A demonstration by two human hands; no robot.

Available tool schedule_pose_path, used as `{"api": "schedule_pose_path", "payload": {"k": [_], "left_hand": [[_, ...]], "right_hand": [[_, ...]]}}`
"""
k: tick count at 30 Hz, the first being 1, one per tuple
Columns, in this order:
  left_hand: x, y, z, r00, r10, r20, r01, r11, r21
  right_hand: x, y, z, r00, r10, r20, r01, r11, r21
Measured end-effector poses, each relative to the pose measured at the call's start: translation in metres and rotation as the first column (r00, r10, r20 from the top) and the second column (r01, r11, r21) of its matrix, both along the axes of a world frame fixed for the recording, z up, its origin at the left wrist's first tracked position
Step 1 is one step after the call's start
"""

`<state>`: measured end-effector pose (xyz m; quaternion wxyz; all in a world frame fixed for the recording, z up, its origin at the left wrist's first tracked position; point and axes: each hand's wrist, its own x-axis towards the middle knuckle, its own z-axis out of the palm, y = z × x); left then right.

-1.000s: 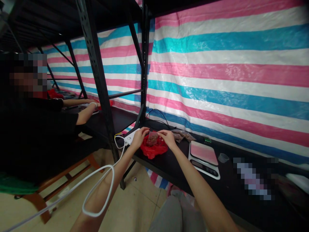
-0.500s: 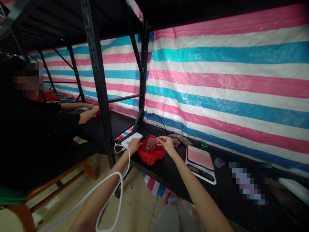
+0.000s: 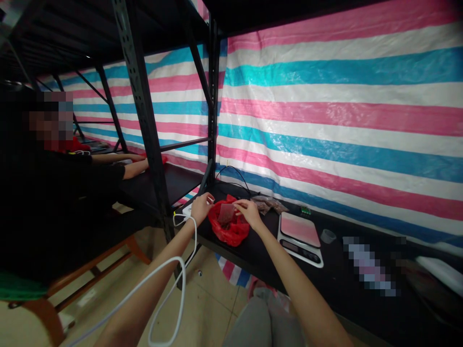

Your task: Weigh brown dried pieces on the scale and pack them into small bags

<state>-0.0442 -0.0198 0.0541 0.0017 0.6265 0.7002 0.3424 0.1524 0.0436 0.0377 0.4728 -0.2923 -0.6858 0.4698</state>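
Note:
A red plastic bag (image 3: 231, 237) stands with its mouth spread at the front edge of the black shelf. Just over its mouth hangs a small clear plastic bag (image 3: 226, 212), pinched at its right upper edge by my right hand (image 3: 248, 212). Dark bits show below it inside the red bag, too small to name. My left hand (image 3: 201, 208) is at the left rim of the red bag, its thumb and fingers curled together; what they hold, if anything, is hard to make out. A white device (image 3: 187, 210) is partly hidden behind that hand.
Filled clear packets (image 3: 269, 204) lie behind my right hand. To the right are a white kitchen scale (image 3: 300, 236), a small clear cup (image 3: 328, 236) and green batteries (image 3: 306, 210). A white cable (image 3: 183, 284) loops across my left forearm. Left of the metal post (image 3: 139, 86) sits another person.
My left hand has risen slightly, away from the small clear bag. That bag now hangs more upright from my right hand. The view has shifted a little.

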Motion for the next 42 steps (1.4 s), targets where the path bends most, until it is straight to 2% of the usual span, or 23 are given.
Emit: {"api": "schedule_pose_path", "payload": {"k": [4, 7, 11, 14, 17, 20, 22, 24, 30, 37, 42], "left_hand": [[0.013, -0.006, 0.011, 0.976, -0.005, -0.216, 0.024, 0.996, 0.086], [0.015, -0.007, 0.012, 0.943, -0.053, -0.329, 0.076, 0.995, 0.058], [0.005, -0.004, 0.008, 0.944, -0.076, -0.321, 0.084, 0.996, 0.009], [-0.001, -0.002, 0.004, 0.950, -0.088, -0.298, 0.085, 0.996, -0.024], [0.002, -0.005, 0.005, 0.965, -0.138, -0.223, 0.155, 0.986, 0.062], [0.011, -0.008, 0.009, 0.948, -0.315, -0.048, 0.319, 0.938, 0.139], [0.017, -0.007, 0.013, 0.901, -0.430, 0.066, 0.420, 0.899, 0.127], [0.020, -0.006, 0.014, 0.880, -0.459, 0.123, 0.451, 0.888, 0.090], [0.019, 0.000, 0.004, 0.940, -0.292, 0.177, 0.290, 0.956, 0.036], [0.021, 0.006, -0.011, 0.932, -0.266, 0.248, 0.254, 0.964, 0.080], [0.042, 0.003, -0.015, 0.864, -0.319, 0.391, 0.253, 0.944, 0.212]], "right_hand": [[0.002, 0.001, -0.003, 0.999, -0.031, -0.009, 0.031, 0.998, 0.048], [0.004, 0.002, -0.004, 0.998, -0.065, 0.007, 0.064, 0.990, 0.122], [0.006, 0.001, -0.001, 0.989, -0.141, 0.047, 0.130, 0.974, 0.187], [0.006, -0.001, 0.003, 0.981, -0.167, 0.096, 0.134, 0.949, 0.285], [0.004, -0.003, 0.008, 0.975, -0.197, 0.100, 0.145, 0.912, 0.385], [0.001, -0.004, 0.012, 0.975, -0.194, 0.110, 0.130, 0.896, 0.424], [0.001, -0.005, 0.015, 0.975, -0.188, 0.116, 0.121, 0.895, 0.429], [0.001, -0.006, 0.018, 0.974, -0.199, 0.106, 0.137, 0.895, 0.425], [0.006, -0.006, 0.019, 0.964, -0.248, 0.097, 0.191, 0.896, 0.400], [0.003, -0.004, 0.014, 0.959, -0.276, 0.067, 0.237, 0.906, 0.350], [0.009, 0.000, 0.008, 0.941, -0.337, -0.032, 0.336, 0.919, 0.204]]}}
